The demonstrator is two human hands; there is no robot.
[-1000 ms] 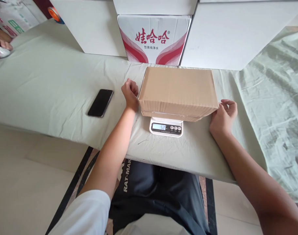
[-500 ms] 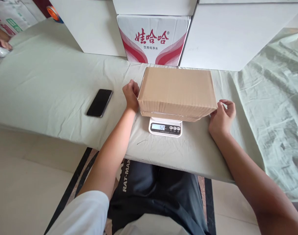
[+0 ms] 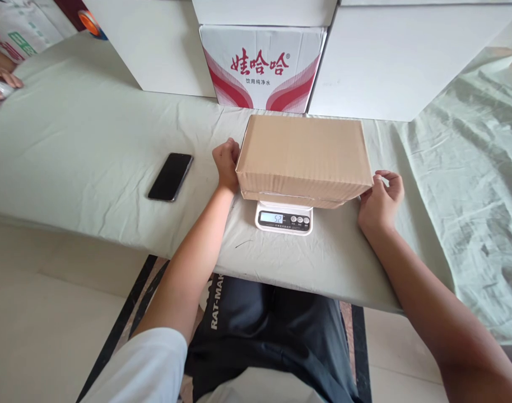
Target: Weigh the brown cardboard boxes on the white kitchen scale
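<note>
A closed brown cardboard box [image 3: 304, 148] rests on a small white digital kitchen scale [image 3: 283, 221], which it mostly covers. The scale's lit display reads about 52, beside several round buttons. My left hand [image 3: 227, 162] is curled into a loose fist on the cloth, right against the box's left side. At the right front corner of the box is my right hand [image 3: 381, 198], its fingers bent in and the thumb close to the cardboard. Neither hand visibly grips the box, though I cannot tell whether the fingers touch it. A dark smartphone [image 3: 171, 177] lies left of my left hand.
Behind the box stand white cartons [image 3: 365, 61] and a red-and-white carton [image 3: 264, 70]. Pale green cloth [image 3: 92, 145] covers the table. Another person's hands [image 3: 1, 84] hold a small whitish object at the far left. An orange-and-blue tape roll [image 3: 90, 23] sits at the back left.
At the far left, the other person's hands have shifted around the whitish object. My hands, the box and the scale stay practically still.
</note>
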